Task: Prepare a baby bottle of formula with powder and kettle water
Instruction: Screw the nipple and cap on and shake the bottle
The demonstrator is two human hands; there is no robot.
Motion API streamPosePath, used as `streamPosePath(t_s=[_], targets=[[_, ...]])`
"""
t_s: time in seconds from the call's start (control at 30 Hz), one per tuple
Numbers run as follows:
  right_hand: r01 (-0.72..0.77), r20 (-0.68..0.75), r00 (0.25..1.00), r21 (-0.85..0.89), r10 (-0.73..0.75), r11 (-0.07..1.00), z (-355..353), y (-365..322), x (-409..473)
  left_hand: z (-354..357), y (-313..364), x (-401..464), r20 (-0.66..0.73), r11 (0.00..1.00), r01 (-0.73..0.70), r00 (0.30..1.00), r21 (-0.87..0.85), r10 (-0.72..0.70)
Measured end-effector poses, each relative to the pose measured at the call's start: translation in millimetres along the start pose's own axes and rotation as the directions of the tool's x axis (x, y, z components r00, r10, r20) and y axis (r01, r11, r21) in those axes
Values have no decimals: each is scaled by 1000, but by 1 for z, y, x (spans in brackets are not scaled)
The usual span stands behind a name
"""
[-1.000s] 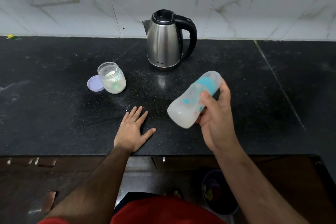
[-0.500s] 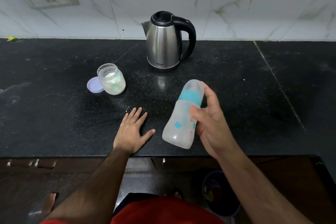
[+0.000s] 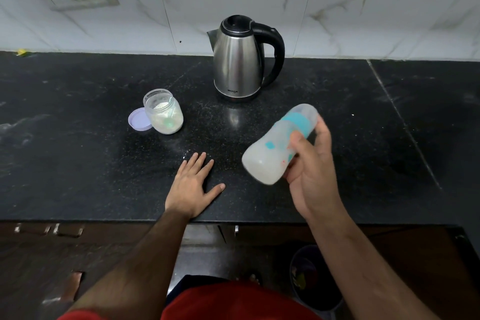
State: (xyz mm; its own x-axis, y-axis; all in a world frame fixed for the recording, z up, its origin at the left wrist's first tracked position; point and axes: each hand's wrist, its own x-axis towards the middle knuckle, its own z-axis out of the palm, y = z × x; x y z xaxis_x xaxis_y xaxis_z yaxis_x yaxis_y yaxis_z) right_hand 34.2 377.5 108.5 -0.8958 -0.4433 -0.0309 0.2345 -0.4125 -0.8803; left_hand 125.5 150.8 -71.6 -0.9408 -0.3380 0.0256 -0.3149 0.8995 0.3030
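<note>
The right hand (image 3: 311, 171) has its grip wrapped round the capped bottle (image 3: 278, 145), tilted above the desk's front edge, cloudy white inside. The left hand (image 3: 193, 186) lies flat and holds nothing. Powder and water look already in; mixing seems underway. The jar (image 3: 163, 112) stands open beside its lid (image 3: 139, 120), kettle (image 3: 240, 60) by the back edge.

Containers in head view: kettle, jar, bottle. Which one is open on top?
The powder jar: its purple lid lies beside it on the counter. The kettle is closed; the baby bottle is capped.
</note>
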Motion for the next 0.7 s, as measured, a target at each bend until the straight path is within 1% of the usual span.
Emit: streamPosePath(t_s=[0.07, 0.17, 0.23, 0.37, 0.43, 0.5, 0.57, 0.6, 0.7], targets=[[0, 9, 1000, -16, 1, 1000, 1, 1, 0, -1, 0, 0, 1, 1000, 1, 1000, -3, -1], [-81, 148, 984, -100, 96, 992, 4, 7, -8, -2, -1, 0, 28, 1000, 1, 1000, -17, 0], [-88, 179, 978, -112, 107, 990, 6, 5, -10, -2, -1, 0, 30, 1000, -1, 1000, -17, 2], [-15, 22, 1000, 25, 15, 1000, 5, -1, 0, -2, 0, 0, 6, 1000, 1, 1000, -14, -1], [-13, 34, 999, -12, 14, 1000, 6, 1, -2, -2, 0, -1, 12, 1000, 0, 1000, -9, 0], [-45, 112, 992, -89, 54, 995, 9, 5, -10, -2, -1, -1, 26, 1000, -7, 1000, 0, 7], [-54, 147, 987, -118, 71, 992, 11, 4, -13, -3, -1, 0, 26, 1000, -10, 1000, -11, 11], [-37, 130, 990, -102, 50, 994, 10, 2, -12, -3, 0, 0, 17, 1000, -10, 1000, -16, 10], [18, 11, 1000, -12, -18, 1000, 8, -4, -2, -3, 1, -1, 2, 1000, -5, 1000, -16, 5]])
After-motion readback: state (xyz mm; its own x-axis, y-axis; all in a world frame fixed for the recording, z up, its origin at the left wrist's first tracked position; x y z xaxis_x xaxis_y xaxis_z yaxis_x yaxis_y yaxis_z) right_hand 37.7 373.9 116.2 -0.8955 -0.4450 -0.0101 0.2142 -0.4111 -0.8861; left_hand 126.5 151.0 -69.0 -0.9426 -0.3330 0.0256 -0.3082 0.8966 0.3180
